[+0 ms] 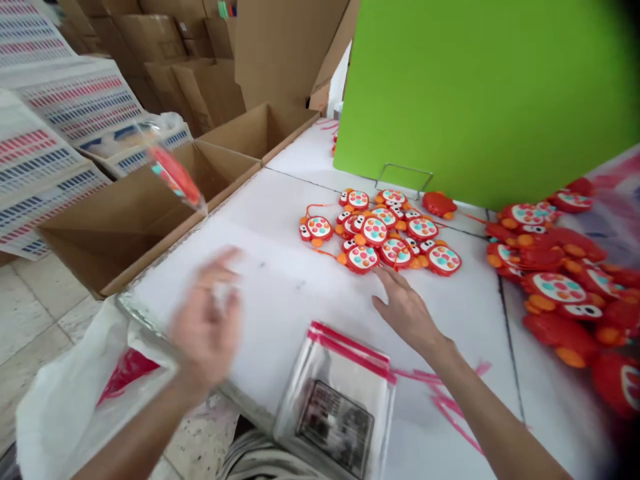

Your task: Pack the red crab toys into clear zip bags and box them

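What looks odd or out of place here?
One bagged toy is in midair, apparently over the open cardboard box, with no hand touching it. The left hand is blurred and looks empty.

Ctr: red animal toys [374, 230] w/ orange feet, white ovals, pink, orange & turquoise dots. Far R: matching toy pile [556, 287]. Upper R: plain lime-green board [475, 87]. Btm ctr: clear plastic bags [336, 400] w/ hot-pink strips & black print. Upper L: white crates [75, 97], red & blue bars. Mid-L: brown cardboard box [103, 233]. Tabletop [275, 233]: white, black lines, pink scribbles.
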### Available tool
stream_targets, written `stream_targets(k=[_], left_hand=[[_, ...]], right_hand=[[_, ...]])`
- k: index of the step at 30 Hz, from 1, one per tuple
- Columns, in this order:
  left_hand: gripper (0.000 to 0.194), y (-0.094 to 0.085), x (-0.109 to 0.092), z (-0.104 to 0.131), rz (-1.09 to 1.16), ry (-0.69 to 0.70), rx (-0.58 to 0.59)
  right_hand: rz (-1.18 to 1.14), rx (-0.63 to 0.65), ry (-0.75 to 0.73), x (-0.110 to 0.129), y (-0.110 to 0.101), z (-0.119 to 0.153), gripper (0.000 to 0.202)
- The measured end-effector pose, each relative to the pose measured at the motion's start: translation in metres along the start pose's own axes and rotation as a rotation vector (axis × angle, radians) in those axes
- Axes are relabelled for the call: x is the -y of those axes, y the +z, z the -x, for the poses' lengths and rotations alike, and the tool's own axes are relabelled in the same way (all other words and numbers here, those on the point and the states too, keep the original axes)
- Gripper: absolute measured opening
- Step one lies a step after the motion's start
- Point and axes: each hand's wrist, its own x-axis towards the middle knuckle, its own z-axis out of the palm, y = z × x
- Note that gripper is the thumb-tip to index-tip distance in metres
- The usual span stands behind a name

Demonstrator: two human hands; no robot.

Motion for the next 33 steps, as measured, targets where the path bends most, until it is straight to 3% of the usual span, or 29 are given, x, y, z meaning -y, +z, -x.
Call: stream_targets(k=[2, 3, 6, 9, 13, 15, 18, 20, 23, 28, 31, 33], left_hand=[[0.02, 0.032, -0.004, 0.043, -0.009, 0.321, 0.451], [0.021, 0.05, -0.005, 0.067, -0.05, 0.414, 0.587], [0.026, 0.088, -0.002, 0.124, -0.224, 0.415, 0.799], [0.026, 0.101, 0.003, 0.145, -0.307, 0.409, 0.797], [0.009, 0.102, 0.012, 0.144, -0.271, 0.495, 0.732], [0.006, 0.103, 0.015, 0.142, -0.25, 0.543, 0.724], [0.008, 0.106, 0.015, 0.142, -0.245, 0.577, 0.774], [0.006, 0.107, 0.012, 0.141, -0.243, 0.598, 0.829], [0.006, 0.104, 0.008, 0.139, -0.216, 0.518, 0.907], [0.031, 0.094, 0.006, 0.133, 0.007, 0.134, 0.917], [0.052, 0.091, 0.008, 0.129, 0.063, 0.109, 0.886], [0.046, 0.092, 0.008, 0.127, 0.044, 0.164, 0.901]], right_hand=[[0.027, 0.016, -0.077, 0.006, 0.009, -0.033, 0.061], [0.025, 0.016, -0.095, 0.007, 0.013, -0.047, 0.063], [-0.018, -0.01, -0.102, 0.008, 0.024, -0.071, 0.06], [-0.127, -0.044, -0.081, 0.004, 0.026, -0.068, 0.054], [-0.339, -0.085, 0.025, 0.003, 0.015, -0.031, 0.051], [-0.634, -0.059, 0.169, 0.006, 0.007, -0.004, 0.05], [-1.267, 0.015, 0.491, 0.013, -0.003, 0.036, 0.053], [-1.486, 0.017, 0.633, 0.017, -0.007, 0.06, 0.05], [-1.567, 0.0, 0.756, 0.022, -0.009, 0.089, 0.04], [-1.562, 0.019, 0.89, 0.03, -0.014, 0.134, 0.037], [-1.468, 0.141, 0.944, 0.027, -0.014, 0.16, 0.047], [-1.355, 0.254, 0.942, 0.022, -0.013, 0.176, 0.054]])
